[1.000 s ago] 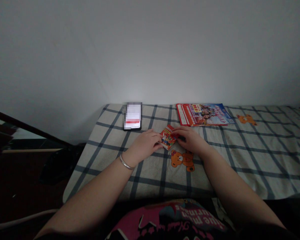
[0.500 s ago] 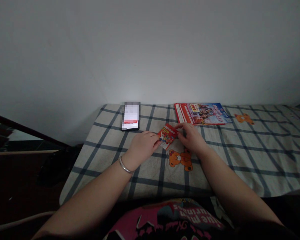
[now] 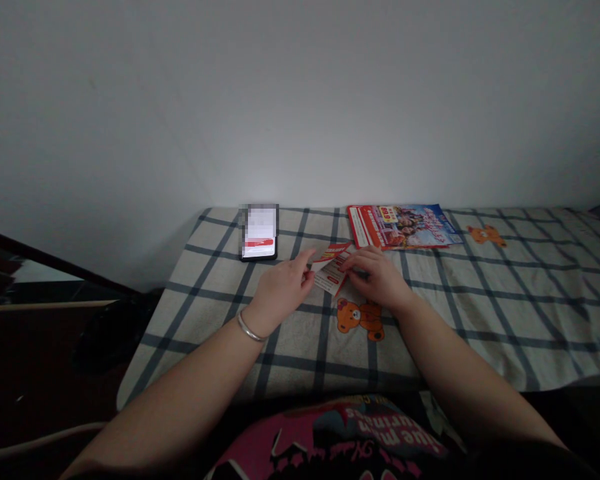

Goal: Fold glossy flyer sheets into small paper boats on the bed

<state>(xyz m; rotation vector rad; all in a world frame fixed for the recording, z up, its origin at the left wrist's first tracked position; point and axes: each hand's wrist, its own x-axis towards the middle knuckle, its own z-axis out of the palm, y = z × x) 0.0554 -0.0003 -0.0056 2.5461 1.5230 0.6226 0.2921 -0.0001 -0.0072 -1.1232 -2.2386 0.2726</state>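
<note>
A small folded red-and-white leaflet [image 3: 331,278] lies partly opened on the checked cloth in front of me. Its printed upper flap is lifted, showing a white inner page with text. At the leaflet's left edge is my left hand [image 3: 283,289], wearing a silver bangle, its thumb and index finger at the raised flap. My right hand [image 3: 380,280] grips the right side with bent fingers. Up and to the left lies a phone [image 3: 261,235] with a lit, partly blurred screen. Beyond my right hand rests a stack of colourful flyers [image 3: 405,227].
A checked cloth [image 3: 215,313] with printed orange bears covers the table, which stands against a grey-white wall [image 3: 300,107]. To the left of the table a dark bag [image 3: 113,333] sits low, near a dark slanted rail [image 3: 55,257].
The leaflet's red cover has been lifted away from me, and its white inner page now shows. My left fingers have moved up with the flap; the right hand has shifted slightly left.
</note>
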